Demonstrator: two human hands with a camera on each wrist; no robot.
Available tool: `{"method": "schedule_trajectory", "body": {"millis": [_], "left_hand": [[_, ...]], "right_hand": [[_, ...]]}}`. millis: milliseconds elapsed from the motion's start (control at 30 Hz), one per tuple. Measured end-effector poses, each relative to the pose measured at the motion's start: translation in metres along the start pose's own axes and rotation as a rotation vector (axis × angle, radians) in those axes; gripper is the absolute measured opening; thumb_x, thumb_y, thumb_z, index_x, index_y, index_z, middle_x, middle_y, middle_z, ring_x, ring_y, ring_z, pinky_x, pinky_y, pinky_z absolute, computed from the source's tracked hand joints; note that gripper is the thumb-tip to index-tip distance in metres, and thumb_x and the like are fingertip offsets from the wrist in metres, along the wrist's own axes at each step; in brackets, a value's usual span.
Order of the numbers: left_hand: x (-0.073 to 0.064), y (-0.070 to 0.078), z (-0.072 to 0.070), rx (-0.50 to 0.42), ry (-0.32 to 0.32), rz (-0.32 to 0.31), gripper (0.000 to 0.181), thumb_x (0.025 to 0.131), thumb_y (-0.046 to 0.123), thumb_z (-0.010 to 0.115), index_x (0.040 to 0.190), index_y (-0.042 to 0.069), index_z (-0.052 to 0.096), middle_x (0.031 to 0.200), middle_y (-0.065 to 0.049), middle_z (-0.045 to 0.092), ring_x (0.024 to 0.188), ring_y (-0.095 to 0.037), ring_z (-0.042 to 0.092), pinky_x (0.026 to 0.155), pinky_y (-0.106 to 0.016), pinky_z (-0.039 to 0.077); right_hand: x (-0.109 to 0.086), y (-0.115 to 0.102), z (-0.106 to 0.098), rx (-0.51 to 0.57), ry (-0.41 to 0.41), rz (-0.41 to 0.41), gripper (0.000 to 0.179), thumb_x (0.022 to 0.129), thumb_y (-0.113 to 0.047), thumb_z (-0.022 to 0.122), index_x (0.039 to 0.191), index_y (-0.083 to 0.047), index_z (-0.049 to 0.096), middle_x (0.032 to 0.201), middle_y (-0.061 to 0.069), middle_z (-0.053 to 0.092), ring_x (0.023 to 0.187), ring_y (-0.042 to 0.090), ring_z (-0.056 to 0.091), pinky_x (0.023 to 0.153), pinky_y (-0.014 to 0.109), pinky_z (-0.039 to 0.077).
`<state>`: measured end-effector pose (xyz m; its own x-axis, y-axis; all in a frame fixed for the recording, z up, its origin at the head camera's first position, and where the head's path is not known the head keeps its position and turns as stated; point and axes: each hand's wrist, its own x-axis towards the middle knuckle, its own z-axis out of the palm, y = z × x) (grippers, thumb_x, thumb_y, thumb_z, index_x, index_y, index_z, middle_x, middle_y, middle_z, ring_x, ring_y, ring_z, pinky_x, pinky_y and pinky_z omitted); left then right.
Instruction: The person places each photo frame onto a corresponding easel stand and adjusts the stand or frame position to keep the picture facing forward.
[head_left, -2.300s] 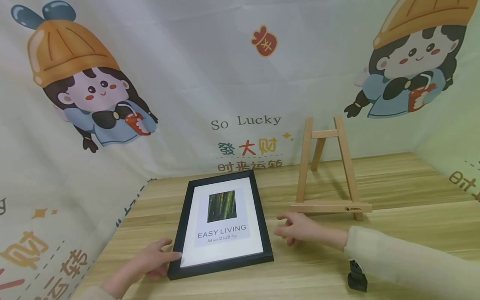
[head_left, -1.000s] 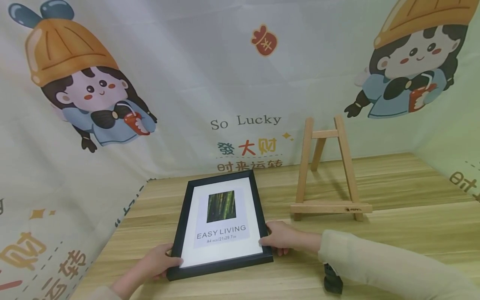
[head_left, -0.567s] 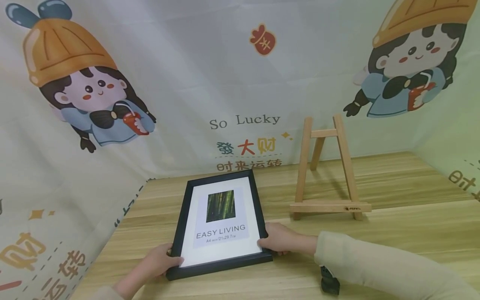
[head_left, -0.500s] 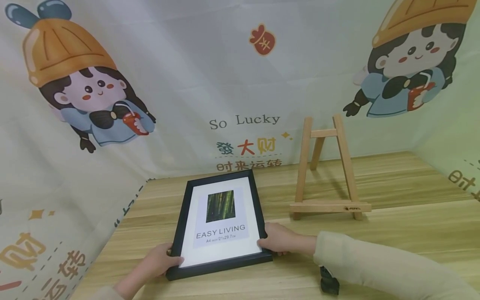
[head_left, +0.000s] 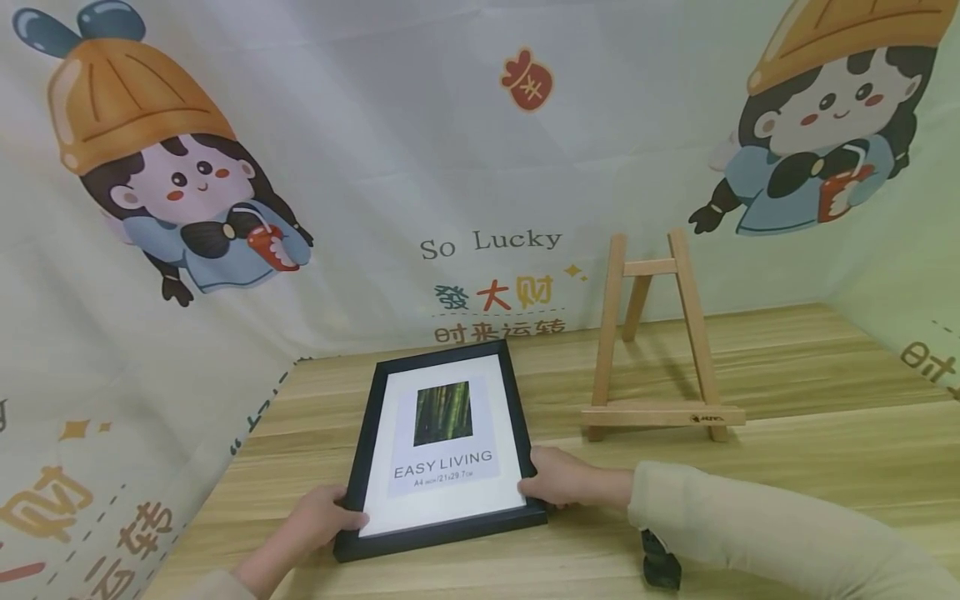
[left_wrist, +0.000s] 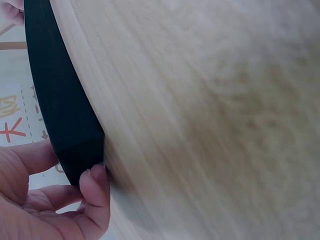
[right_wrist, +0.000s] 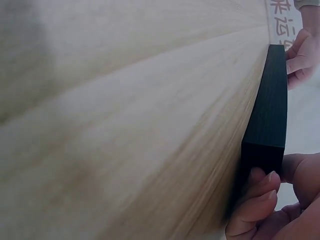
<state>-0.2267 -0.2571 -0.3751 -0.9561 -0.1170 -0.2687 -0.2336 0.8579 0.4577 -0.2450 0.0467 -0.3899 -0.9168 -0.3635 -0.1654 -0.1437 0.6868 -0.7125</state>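
Observation:
A black picture frame (head_left: 442,537) lies face up on the wooden table, showing a bamboo picture and the words EASY LIVING. My left hand (head_left: 318,517) grips its lower left side, thumb over the front edge. On the lower right side my right hand (head_left: 562,477) holds it the same way. In the left wrist view, the fingers (left_wrist: 95,192) curl under the corner of the frame (left_wrist: 70,120). The right wrist view has fingertips (right_wrist: 260,195) tucked against the underside of the frame (right_wrist: 265,115), close over the table.
A small wooden easel (head_left: 663,415) stands to the right of the picture frame, with a ledge across its front. Behind the table (head_left: 810,375) hangs a printed cloth (head_left: 375,150) with cartoon figures. A black device (head_left: 660,562) hangs below the right sleeve.
My right hand has moved left from beside the picture frame and taken hold of its right side. My left hand has tightened from a touch to a grip. Little differs over the last half second.

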Motion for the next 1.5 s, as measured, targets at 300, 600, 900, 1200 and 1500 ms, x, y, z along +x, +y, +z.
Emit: {"method": "schedule_trajectory", "body": {"millis": [300, 600, 900, 1200, 1500], "left_hand": [[-0.004, 0.003, -0.004, -0.143, -0.016, -0.008, 0.045, 0.078, 0.005, 0.067, 0.115, -0.016, 0.051, 0.103, -0.029, 0.06, 0.079, -0.023, 0.06, 0.068, -0.036, 0.053], [-0.007, 0.002, -0.01, -0.256, -0.051, -0.092, 0.054, 0.081, 0.007, 0.063, 0.127, -0.013, 0.042, 0.093, -0.019, 0.061, 0.071, -0.02, 0.059, 0.059, -0.033, 0.052], [-0.01, -0.003, -0.014, -0.421, -0.13, -0.082, 0.056, 0.083, 0.007, 0.061, 0.131, -0.011, 0.038, 0.083, -0.011, 0.063, 0.069, -0.02, 0.06, 0.06, -0.038, 0.055], [-0.014, -0.017, -0.027, -0.657, -0.362, -0.03, 0.064, 0.086, 0.006, 0.054, 0.136, -0.016, 0.02, 0.088, -0.009, 0.067, 0.074, -0.02, 0.064, 0.066, -0.037, 0.056], [-0.004, -0.035, -0.029, -0.869, -0.648, 0.089, 0.066, 0.091, 0.008, 0.049, 0.137, -0.018, 0.008, 0.09, -0.006, 0.067, 0.083, -0.017, 0.065, 0.074, -0.033, 0.055]], "right_hand": [[-0.002, -0.006, -0.005, 0.006, -0.014, 0.047, 0.013, 0.085, -0.012, 0.059, 0.083, -0.004, 0.049, 0.053, 0.002, 0.044, 0.04, 0.011, 0.036, 0.035, 0.019, 0.027], [0.0, -0.008, -0.011, 0.113, -0.049, 0.098, 0.013, 0.078, -0.008, 0.062, 0.08, -0.008, 0.049, 0.046, 0.0, 0.042, 0.037, 0.008, 0.032, 0.033, 0.017, 0.022], [0.0, 0.001, -0.022, 0.267, -0.102, 0.19, 0.019, 0.075, -0.015, 0.067, 0.079, -0.006, 0.05, 0.053, 0.001, 0.045, 0.042, 0.009, 0.036, 0.036, 0.016, 0.03], [-0.003, 0.013, -0.03, 0.567, -0.246, 0.164, 0.031, 0.082, -0.009, 0.061, 0.106, 0.007, 0.049, 0.074, 0.012, 0.058, 0.054, 0.014, 0.056, 0.052, 0.024, 0.054], [-0.006, 0.024, -0.034, 0.782, -0.341, 0.104, 0.072, 0.083, -0.002, 0.056, 0.14, 0.009, 0.013, 0.087, 0.016, 0.061, 0.072, 0.02, 0.061, 0.067, 0.033, 0.056]]}}
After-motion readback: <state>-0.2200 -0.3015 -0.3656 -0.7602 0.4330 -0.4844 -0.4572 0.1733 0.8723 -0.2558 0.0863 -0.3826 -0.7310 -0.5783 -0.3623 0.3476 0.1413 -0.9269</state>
